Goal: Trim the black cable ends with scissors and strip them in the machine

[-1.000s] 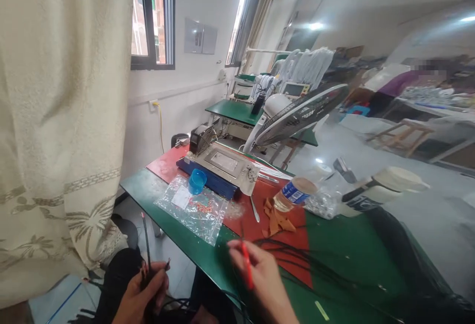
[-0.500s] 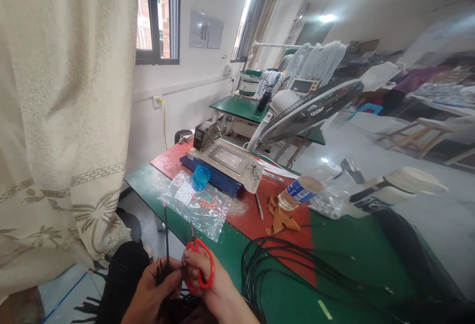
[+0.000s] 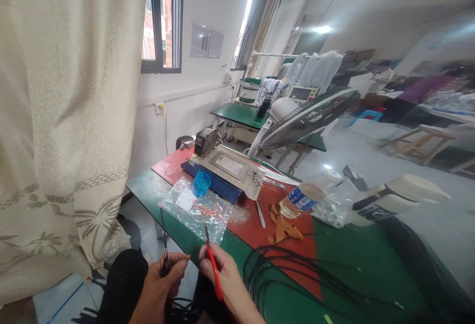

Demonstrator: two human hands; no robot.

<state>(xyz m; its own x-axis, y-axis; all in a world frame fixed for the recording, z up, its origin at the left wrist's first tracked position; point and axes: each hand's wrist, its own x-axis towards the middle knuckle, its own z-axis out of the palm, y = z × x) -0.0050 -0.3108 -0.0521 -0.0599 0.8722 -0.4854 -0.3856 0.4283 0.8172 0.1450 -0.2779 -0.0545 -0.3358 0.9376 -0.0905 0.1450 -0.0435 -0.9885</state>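
Table (image 3: pixel 349 259): dark green top, with a red mat (image 3: pixel 256 215) across its middle.
Scissors (image 3: pixel 214 264), at the table's near edge: red handles, dark blades.
Cable (image 3: pixel 163 230), left of the scissors: black sheath; bared ends show orange-red.
Cable coil (image 3: pixel 297 274), on the table right of the scissors: black.
Plastic bag (image 3: pixel 195 208), on the table's left part: clear, with a white label and small red pieces inside.
Cup (image 3: pixel 201 184), on the bag: blue.
Machine (image 3: pixel 226 173), behind the cup: blue base, grey metal top.
Bottle (image 3: pixel 300 198), right of the machine: clear, blue label.
Scraps (image 3: pixel 282 225), on the mat: orange-brown.
Curtain (image 3: pixel 63 116), left of the table: cream, woven palm-leaf pattern and a banded border.
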